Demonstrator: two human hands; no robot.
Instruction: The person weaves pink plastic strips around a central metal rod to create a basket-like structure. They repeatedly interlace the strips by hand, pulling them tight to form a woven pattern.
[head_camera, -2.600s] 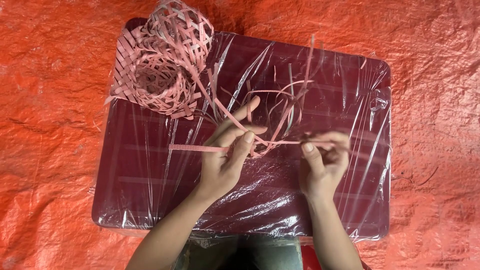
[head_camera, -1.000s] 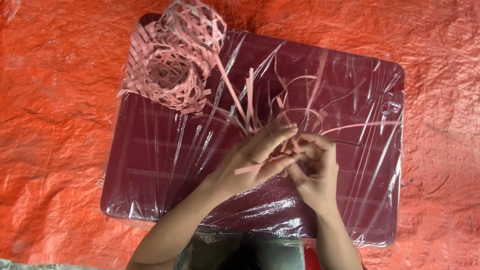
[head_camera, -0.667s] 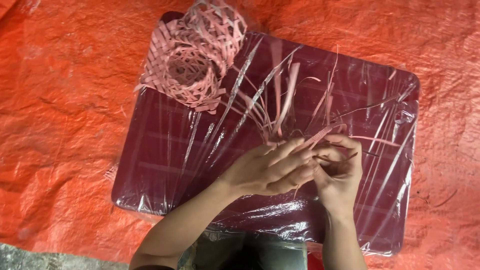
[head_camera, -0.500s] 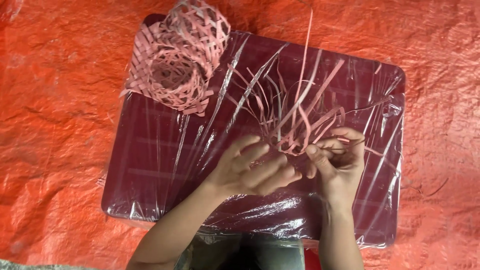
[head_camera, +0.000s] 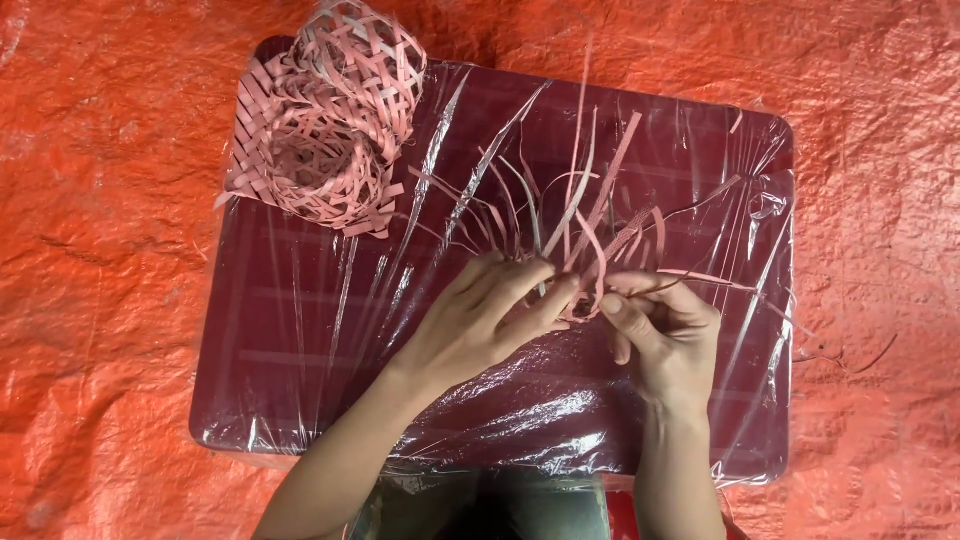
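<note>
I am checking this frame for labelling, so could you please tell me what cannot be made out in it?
All in the head view:
- How the thin pink weaving strips interlace: fingers of the left hand and right hand cover the crossing.
- The dark maroon plastic-wrapped board: wrap glare hides its surface.
- The pink woven lattice pieces: their top is blurred.
- Both forearms: cut off by the bottom edge.

Thin pink strips (head_camera: 590, 225) fan upward from a half-woven knot, loose ends splayed over the plastic-wrapped maroon board (head_camera: 300, 380)
</note>
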